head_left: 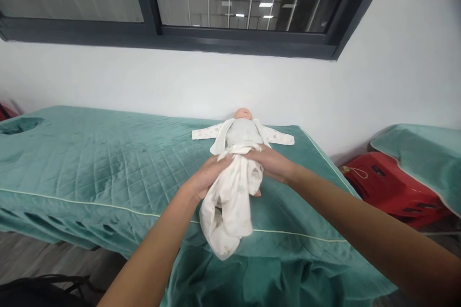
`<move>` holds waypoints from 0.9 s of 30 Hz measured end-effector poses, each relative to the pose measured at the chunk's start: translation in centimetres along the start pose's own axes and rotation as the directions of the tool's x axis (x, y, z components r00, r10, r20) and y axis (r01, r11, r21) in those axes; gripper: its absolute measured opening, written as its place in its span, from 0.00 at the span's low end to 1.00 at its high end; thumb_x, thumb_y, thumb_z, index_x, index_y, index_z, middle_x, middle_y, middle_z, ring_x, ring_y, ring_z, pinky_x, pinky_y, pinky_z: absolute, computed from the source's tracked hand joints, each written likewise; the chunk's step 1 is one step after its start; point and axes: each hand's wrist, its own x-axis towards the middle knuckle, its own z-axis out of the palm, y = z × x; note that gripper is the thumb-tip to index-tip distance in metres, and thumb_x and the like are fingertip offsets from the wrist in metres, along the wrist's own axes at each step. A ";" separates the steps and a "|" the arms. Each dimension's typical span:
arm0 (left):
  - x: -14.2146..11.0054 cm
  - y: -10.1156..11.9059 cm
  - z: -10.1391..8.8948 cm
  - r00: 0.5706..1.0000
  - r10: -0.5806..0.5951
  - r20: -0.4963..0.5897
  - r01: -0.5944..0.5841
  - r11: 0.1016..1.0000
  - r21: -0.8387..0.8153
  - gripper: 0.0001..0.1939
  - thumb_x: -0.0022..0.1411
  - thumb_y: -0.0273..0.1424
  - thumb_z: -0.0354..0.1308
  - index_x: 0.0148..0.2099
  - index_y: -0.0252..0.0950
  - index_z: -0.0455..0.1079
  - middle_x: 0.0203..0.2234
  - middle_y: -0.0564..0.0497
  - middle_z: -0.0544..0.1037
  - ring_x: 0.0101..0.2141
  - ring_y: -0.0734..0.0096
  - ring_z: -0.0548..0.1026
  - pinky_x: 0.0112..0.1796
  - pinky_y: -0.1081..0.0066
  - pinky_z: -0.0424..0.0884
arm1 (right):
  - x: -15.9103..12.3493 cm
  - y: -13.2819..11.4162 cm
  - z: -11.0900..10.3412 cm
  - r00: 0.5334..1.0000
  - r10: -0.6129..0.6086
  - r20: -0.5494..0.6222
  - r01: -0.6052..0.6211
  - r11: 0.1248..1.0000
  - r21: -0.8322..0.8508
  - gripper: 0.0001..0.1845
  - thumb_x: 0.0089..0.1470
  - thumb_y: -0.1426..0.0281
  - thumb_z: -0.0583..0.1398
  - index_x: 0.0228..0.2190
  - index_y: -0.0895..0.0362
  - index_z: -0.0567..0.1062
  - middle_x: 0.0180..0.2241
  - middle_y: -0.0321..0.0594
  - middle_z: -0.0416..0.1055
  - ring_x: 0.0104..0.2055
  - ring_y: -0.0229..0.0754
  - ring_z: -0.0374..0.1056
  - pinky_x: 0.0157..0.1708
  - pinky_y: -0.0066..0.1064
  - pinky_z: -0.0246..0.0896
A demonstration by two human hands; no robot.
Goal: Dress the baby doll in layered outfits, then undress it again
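Item 1: forearms [151,249], 1 pr., bare; nearest camera, entering from lower L & R, converging on cloth.

Item 2: L hand [207,175], grasping white garment [230,206] at gathered upper edge, L side; some fingers hidden.

Item 3: R hand [270,160], grasping same edge, R side; fingertips mostly hidden by cloth. One hand per side, prob. to keep the pull even.

Item 4: garment, qty 1, faint print. Bunched betw. hands at doll's lower body, loose end drooping twd. camera; looks soft, limp. Whether droop touches bed: can't tell.

Item 5: doll [244,132], on its back, head nr. wall [173,76], lower end twd. person; prob. so placed b/c both hands then reach it squarely & bed takes the wt.

Item 6: open top [207,133], white, printed. Fronts parted, sleeves out flat each side, prob. leaving middle clear of loose cloth. Doll arms inside: can't tell.

Item 7: bed cover [108,153], green, quilted, pale piping; draped over front edge.

Item 8: red plastic item [389,187], far R, beside bed, partly under green cloth [421,148]; use unclear.
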 end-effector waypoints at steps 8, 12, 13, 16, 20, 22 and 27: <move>0.5 -0.4 0.9 1.000 0.006 -0.027 -0.002 0.989 0.145 0.23 0.51 0.37 0.70 0.47 0.32 0.74 0.39 0.44 0.80 0.39 0.62 0.77 0.41 0.67 0.71 | -1.7 4.0 -0.8 0.980 0.075 -0.185 -0.014 0.951 0.310 0.17 0.46 0.64 0.68 0.40 0.57 0.79 0.36 0.42 0.80 0.41 0.50 0.75 0.40 0.37 0.71; 2.4 -1.9 0.9 0.992 0.080 -0.095 -0.040 0.928 0.369 0.18 0.54 0.39 0.66 0.42 0.32 0.73 0.35 0.47 0.79 0.35 0.65 0.76 0.36 0.69 0.69 | -4.0 6.4 -1.1 0.980 0.187 -0.073 -0.154 0.934 0.321 0.18 0.49 0.62 0.68 0.42 0.56 0.79 0.38 0.43 0.80 0.38 0.47 0.76 0.38 0.35 0.71; 2.9 -2.4 1.1 0.989 0.099 -0.106 -0.037 0.879 0.476 0.16 0.55 0.39 0.64 0.40 0.32 0.72 0.33 0.48 0.78 0.34 0.65 0.75 0.34 0.70 0.68 | -4.5 7.0 -1.2 0.978 0.201 -0.059 -0.170 0.923 0.344 0.18 0.49 0.63 0.67 0.43 0.57 0.79 0.39 0.44 0.80 0.39 0.47 0.76 0.38 0.35 0.71; 4.3 -3.6 1.7 0.983 0.151 -0.100 -0.015 0.619 0.785 0.10 0.58 0.36 0.59 0.35 0.33 0.70 0.29 0.50 0.76 0.31 0.66 0.74 0.31 0.71 0.66 | -5.5 8.8 -1.1 0.974 0.217 -0.067 -0.168 0.888 0.427 0.19 0.48 0.67 0.68 0.44 0.57 0.78 0.38 0.44 0.80 0.40 0.48 0.76 0.41 0.38 0.72; 5.2 -4.6 2.9 0.995 0.095 -0.013 -0.005 0.181 0.984 0.08 0.63 0.31 0.53 0.41 0.34 0.71 0.37 0.42 0.79 0.39 0.60 0.77 0.37 0.68 0.68 | -5.9 11.6 -1.0 0.954 0.226 -0.196 -0.129 0.901 0.414 0.21 0.47 0.64 0.68 0.44 0.56 0.77 0.38 0.44 0.80 0.41 0.50 0.76 0.45 0.43 0.70; 5.2 -4.9 3.5 0.999 0.035 -0.001 -0.001 0.069 0.998 0.09 0.63 0.29 0.52 0.43 0.32 0.71 0.41 0.37 0.78 0.41 0.54 0.77 0.39 0.64 0.69 | -5.8 12.7 -1.2 0.931 0.184 -0.314 -0.092 0.954 0.286 0.22 0.47 0.61 0.68 0.44 0.55 0.77 0.39 0.44 0.80 0.42 0.51 0.75 0.47 0.46 0.68; 5.0 -4.7 4.2 0.999 -0.051 -0.003 0.006 0.046 0.999 0.09 0.61 0.27 0.53 0.43 0.32 0.71 0.40 0.35 0.78 0.41 0.51 0.78 0.39 0.63 0.70 | -5.8 13.5 -2.0 0.828 -0.048 -0.559 -0.117 0.960 -0.256 0.23 0.49 0.54 0.64 0.42 0.56 0.78 0.43 0.45 0.79 0.47 0.55 0.72 0.52 0.48 0.63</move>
